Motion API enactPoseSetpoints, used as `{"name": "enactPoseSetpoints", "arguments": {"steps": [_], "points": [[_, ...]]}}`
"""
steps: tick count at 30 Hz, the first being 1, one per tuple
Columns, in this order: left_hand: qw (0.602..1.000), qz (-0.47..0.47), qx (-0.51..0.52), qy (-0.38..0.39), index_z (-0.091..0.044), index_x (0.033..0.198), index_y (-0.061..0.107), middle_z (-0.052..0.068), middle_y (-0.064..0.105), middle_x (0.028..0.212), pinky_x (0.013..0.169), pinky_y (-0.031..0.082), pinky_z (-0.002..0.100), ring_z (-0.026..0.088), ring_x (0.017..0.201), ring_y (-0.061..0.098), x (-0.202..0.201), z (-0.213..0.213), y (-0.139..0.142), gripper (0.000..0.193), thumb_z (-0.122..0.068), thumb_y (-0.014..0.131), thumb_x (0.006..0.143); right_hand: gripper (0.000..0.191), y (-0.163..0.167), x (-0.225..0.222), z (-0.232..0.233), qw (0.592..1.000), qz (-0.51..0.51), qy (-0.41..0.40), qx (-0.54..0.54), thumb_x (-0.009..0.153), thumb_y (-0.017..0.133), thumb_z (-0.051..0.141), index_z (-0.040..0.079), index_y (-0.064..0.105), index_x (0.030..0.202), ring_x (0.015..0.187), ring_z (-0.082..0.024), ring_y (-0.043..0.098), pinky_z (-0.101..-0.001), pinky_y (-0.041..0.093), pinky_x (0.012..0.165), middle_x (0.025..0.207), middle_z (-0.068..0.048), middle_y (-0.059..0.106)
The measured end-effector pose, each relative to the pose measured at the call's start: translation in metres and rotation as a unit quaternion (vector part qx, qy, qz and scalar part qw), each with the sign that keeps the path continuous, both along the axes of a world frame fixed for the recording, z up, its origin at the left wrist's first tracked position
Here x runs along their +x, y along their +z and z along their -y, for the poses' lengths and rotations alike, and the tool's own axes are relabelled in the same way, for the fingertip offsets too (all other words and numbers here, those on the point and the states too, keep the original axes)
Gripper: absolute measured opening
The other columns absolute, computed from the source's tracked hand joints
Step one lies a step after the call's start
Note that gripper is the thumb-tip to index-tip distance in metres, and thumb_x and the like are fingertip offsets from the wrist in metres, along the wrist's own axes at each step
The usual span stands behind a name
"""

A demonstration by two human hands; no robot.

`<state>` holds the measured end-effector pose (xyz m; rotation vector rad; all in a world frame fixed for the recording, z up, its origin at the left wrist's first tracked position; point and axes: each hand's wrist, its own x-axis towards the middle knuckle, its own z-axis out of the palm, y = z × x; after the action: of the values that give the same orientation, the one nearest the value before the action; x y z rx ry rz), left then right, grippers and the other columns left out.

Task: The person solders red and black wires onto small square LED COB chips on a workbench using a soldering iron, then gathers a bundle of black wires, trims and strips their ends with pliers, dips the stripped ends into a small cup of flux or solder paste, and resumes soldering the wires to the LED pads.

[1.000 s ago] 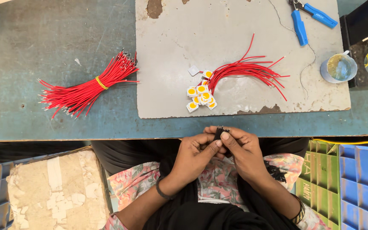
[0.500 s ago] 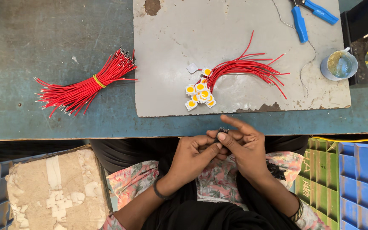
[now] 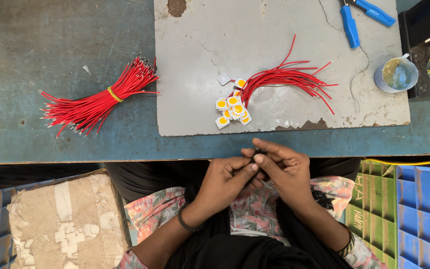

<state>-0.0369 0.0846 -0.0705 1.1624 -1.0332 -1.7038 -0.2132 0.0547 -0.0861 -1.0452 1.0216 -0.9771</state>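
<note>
A: While both hands meet just off the table (image 3: 75, 144) edge, the left hand (image 3: 223, 182) and right hand (image 3: 285, 169) pinch one small dark part (image 3: 260, 151) between fingertips, over the lap.

B: Progress?

A: I judge it partway: wired LED chips (image 3: 232, 108) lie piled on the grey board (image 3: 274, 65), while the banded bundle of red wires (image 3: 98, 97) sits untouched.

B: Pose?

A: Wrists bent inward, fingers curled closed.

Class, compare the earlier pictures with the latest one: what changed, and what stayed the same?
Both hands, left and right, stay together over the lap, pinching a small dark part; only the fingers shifted slightly. The tied wires, the wired chips and the pliers did not move.
</note>
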Motion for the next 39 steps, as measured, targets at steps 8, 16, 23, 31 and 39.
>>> {"name": "enactPoseSetpoints", "arguments": {"steps": [8,16,23,31,39], "points": [[0.997,0.053,0.016,-0.056,0.004,0.100,0.077,0.009,0.077,0.078,0.059,0.058,0.023,0.008,0.065,0.071,0.008,0.006,0.004,0.030,-0.022,0.062,0.102,0.026,-0.006,-0.002,0.002,0.999,-0.031,0.006,-0.021,0.095,0.071,0.003,-0.004,0.072,0.119,0.085,-0.015,0.075,-0.0279,0.062,0.068,0.105,-0.019,0.080],[0.999,0.027,0.008,-0.042,0.001,0.107,0.077,0.008,0.079,0.087,0.061,0.058,0.023,0.008,0.071,0.071,0.007,0.009,0.010,0.024,-0.018,0.064,0.101,0.029,-0.001,0.004,0.003,0.999,-0.002,-0.009,-0.047,0.095,0.069,0.003,-0.003,0.070,0.123,0.093,-0.015,0.077,-0.0287,0.065,0.079,0.107,-0.019,0.079],[1.000,0.010,0.018,-0.016,0.001,0.113,0.074,0.008,0.080,0.093,0.062,0.057,0.022,0.007,0.079,0.073,0.009,0.007,0.005,0.024,-0.014,0.064,0.099,0.030,0.003,0.005,0.002,0.994,-0.064,0.012,-0.088,0.094,0.069,0.002,-0.003,0.071,0.124,0.087,-0.012,0.073,-0.0252,0.062,0.073,0.109,-0.017,0.079],[0.999,-0.033,0.015,-0.021,0.004,0.106,0.075,0.008,0.077,0.087,0.060,0.053,0.021,0.004,0.070,0.066,0.007,0.001,-0.002,0.023,-0.015,0.063,0.103,0.020,0.005,0.008,0.004,0.991,-0.046,-0.027,-0.123,0.098,0.069,-0.001,-0.005,0.073,0.117,0.092,-0.015,0.076,-0.0273,0.064,0.081,0.106,-0.018,0.079],[0.993,-0.099,-0.043,0.045,0.005,0.111,0.073,0.008,0.078,0.096,0.070,0.060,0.022,0.007,0.083,0.074,-0.003,0.003,-0.002,0.020,-0.010,0.064,0.101,0.030,0.010,0.005,0.006,0.988,-0.031,0.005,-0.154,0.096,0.068,-0.002,-0.005,0.067,0.127,0.098,-0.016,0.075,-0.0279,0.063,0.085,0.112,-0.019,0.077]]}}
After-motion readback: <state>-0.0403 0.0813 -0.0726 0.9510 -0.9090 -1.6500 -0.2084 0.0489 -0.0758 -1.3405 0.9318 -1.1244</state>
